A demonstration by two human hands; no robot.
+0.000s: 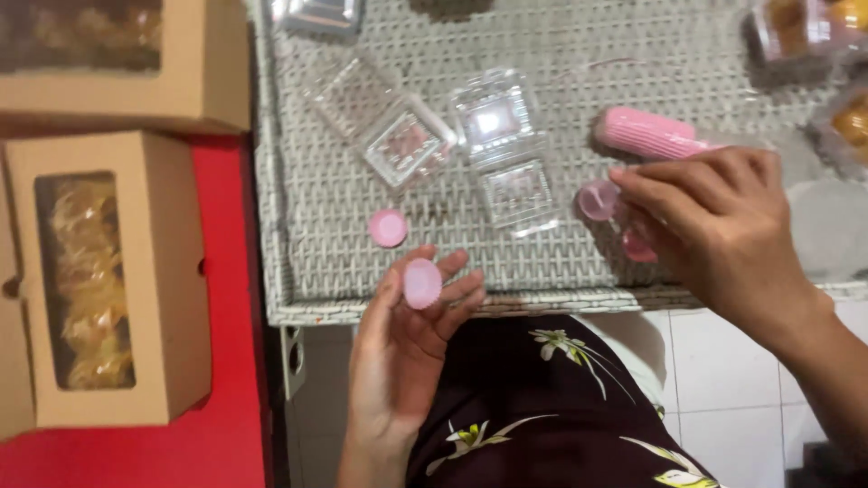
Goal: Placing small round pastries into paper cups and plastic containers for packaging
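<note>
It looks like a home packing place: a woven wicker bench, white floor tiles, and cardboard boxes with windows beside its left edge.

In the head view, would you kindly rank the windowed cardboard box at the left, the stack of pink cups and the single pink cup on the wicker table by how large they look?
1. Windowed cardboard box, though it may sit nearer the camera.
2. Stack of pink cups.
3. Single pink cup.
</note>
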